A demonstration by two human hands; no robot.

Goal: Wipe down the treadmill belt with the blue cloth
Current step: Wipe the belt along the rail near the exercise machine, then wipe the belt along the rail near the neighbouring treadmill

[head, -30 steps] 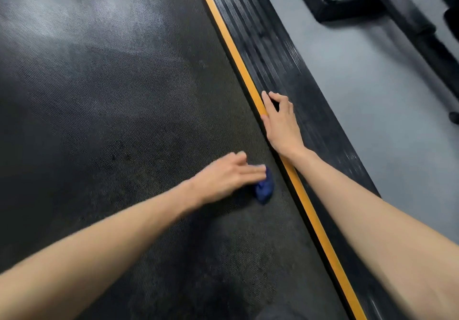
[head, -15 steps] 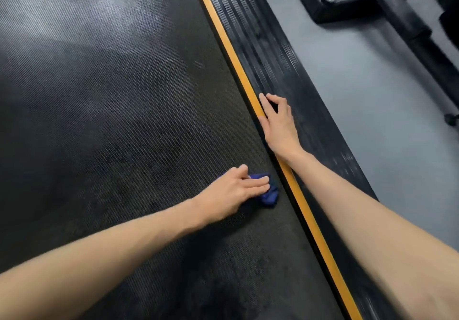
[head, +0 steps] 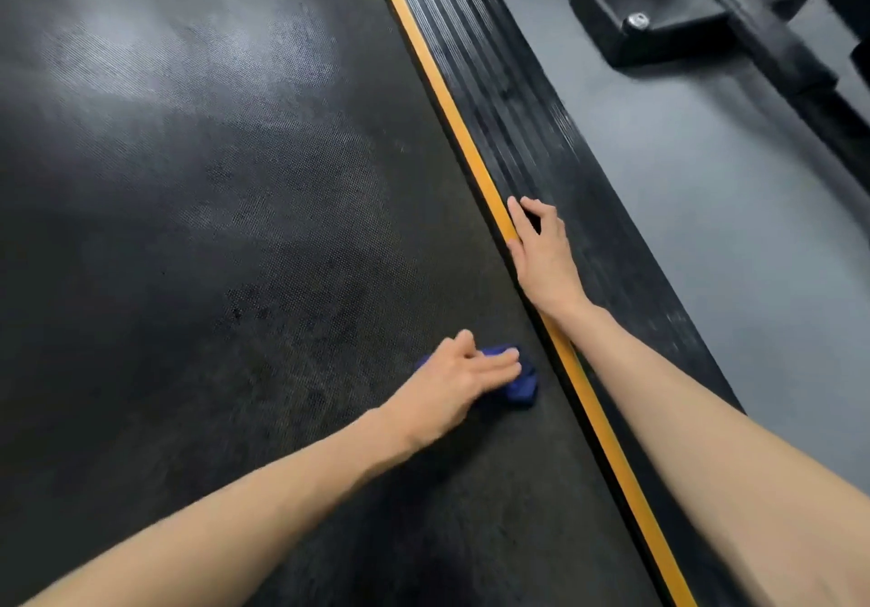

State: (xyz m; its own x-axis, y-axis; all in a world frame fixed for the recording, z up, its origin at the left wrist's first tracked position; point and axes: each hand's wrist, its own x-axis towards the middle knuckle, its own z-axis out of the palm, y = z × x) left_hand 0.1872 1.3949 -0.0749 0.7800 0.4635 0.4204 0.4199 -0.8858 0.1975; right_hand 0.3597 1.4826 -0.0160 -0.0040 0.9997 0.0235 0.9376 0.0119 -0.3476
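from the head view, the left hand (head: pixel 454 380) lies flat with straight fingers pressing the blue cloth (head: pixel 518 387) onto the treadmill belt (head: pixel 235 229), close to the belt's right edge and just beside the yellow stripe (head: pixel 452 121). the right hand (head: pixel 541 253) grips nothing; it props on the ribbed side rail (head: pixel 518 102), thumb stretched along the stripe and fingers bent with their tips on the rail. the likely trouble: the cloth is bunched into a small wad that barely shows past the fingertips, so a sweep may clean only a narrow band and leave streaks, or the wad may roll out from under the flat palm, since nothing pinches it. so near the edge, a corner could also catch in the gap under the stripe. the braced hand bears weight on a rail that looks smooth between its grooves, so a slip there would tip the person forward. the belt is dark rubber with a fine woven dimple, dull and smudged near the hands, glossier further up. the cloth looks soft and crumpled. beyond the rail lie a grey floor (head: pixel 706 182) and a black machine base (head: pixel 649 17).
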